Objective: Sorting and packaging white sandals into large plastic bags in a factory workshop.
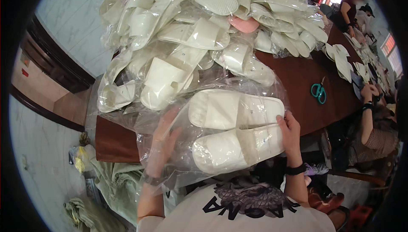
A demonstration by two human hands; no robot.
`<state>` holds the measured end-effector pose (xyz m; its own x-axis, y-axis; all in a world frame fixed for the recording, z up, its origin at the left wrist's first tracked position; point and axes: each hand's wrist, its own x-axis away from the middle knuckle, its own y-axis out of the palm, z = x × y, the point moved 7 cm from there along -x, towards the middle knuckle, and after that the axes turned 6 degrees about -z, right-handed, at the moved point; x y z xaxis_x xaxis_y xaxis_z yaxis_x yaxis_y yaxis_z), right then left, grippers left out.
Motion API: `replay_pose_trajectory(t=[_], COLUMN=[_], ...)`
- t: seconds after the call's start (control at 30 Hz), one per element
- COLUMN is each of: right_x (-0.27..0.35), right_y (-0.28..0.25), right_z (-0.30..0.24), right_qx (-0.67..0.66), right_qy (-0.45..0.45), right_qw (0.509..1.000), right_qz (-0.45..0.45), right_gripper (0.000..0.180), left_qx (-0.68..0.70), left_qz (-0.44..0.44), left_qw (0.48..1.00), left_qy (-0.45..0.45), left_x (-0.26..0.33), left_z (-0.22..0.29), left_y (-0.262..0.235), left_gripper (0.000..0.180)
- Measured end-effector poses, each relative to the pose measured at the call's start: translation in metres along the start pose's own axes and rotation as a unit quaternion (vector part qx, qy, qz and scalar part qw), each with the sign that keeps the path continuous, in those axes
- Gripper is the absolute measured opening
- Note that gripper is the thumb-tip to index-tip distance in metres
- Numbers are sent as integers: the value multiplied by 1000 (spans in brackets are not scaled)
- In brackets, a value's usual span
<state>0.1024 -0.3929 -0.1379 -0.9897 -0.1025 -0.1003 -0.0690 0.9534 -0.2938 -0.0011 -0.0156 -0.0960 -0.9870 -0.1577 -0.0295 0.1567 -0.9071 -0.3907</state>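
Note:
A pair of white slippers (259, 143) lies side by side in front of me, heels to the right. My right hand (291, 134) grips them at the heel ends, thumb on top. A large clear plastic bag (180, 170) spreads around the toe ends and over my left forearm. Seen through this film, my left hand (168, 132) is left of the toes, apart from the slippers, its fingers stretched out. Whether the hand is inside the bag or behind it I cannot tell.
A heap of white slippers in clear bags (170, 77) covers the brown table (297, 89) beyond my hands, with one pink slipper (244, 24) among them. Teal-handled scissors (318, 92) lie to the right. Another person's arm (367, 121) works at the right edge. Greenish sacks (114, 179) sit lower left.

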Motion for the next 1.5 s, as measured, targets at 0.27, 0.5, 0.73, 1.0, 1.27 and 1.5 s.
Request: replay_pose_trajectory(t=[0.27,0.5,0.73,1.0,1.27,1.5], right_x=[5,13,12,15,59,69], right_y=[-63,-90,-87,-103,-255,-262], right_z=[-31,29,33,18,-17,-48], right_qx=[-49,15,17,33,69,-67], right_qy=[6,15,22,2,-44,-92], right_qw=[998,996,996,995,930,893], right_qz=[32,83,85,96,359,436], right_gripper=[16,18,20,19,22,42], left_qx=[-218,-221,-7,-344,-416,-447], left_qz=[-78,-107,161,-163,-180,-175], left_qw=[957,951,984,905,886,871], left_qy=[174,189,81,191,102,105], left_x=[-15,-16,29,9,-4,-5], left_z=[32,-3,55,67,4,7], left_y=[31,21,-59,45,52,54], left_gripper=[58,44,32,78,88,86])
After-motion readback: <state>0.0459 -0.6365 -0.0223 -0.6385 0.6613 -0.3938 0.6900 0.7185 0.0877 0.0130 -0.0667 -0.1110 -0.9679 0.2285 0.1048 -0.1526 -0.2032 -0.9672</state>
